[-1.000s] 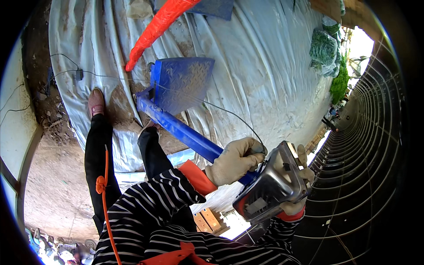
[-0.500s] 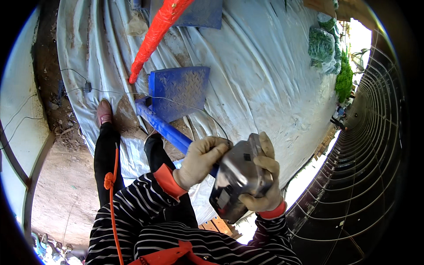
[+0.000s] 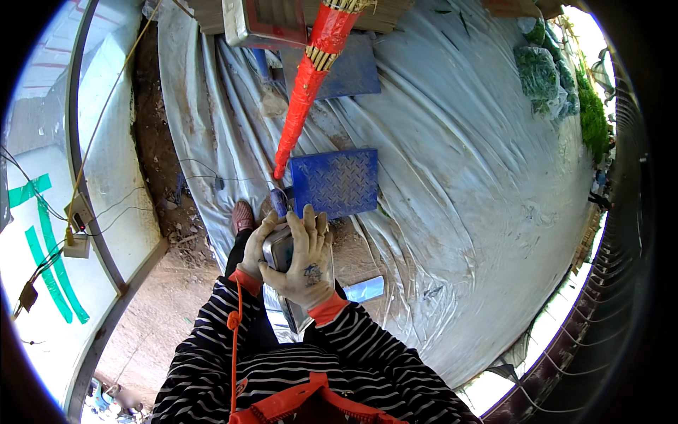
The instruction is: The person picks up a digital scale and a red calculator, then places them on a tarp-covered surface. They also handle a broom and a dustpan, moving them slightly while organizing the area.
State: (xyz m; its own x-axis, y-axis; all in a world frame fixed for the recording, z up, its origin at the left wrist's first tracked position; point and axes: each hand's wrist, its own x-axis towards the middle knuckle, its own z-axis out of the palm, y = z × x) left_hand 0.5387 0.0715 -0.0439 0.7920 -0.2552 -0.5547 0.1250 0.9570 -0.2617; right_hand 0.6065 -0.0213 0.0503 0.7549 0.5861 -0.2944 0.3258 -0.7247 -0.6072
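Observation:
A silver metal box, which looks like a weighing scale's display unit, is between my hands in front of my body. My left hand, in a pale work glove, grips its left side. My right hand, gloved too and marked with dark ink on its back, lies across the right side with fingers long and thumb reaching left. The hands hide much of the box. Just beyond them stands a blue scale platform with a dirty tread-plate top, and a short piece of blue post shows beside it.
A red-wrapped bundle of sticks leans past the platform. Farther off are a second blue platform and another metal display box. Wrinkled silver sheeting covers the ground. Cables run to a socket on the left. Bagged greens lie far right.
The view has swung, so the scene sits farther right and lower. The metal box is now closer to my body's midline. My left hand has gone from a pinch beside it to gripping its side.

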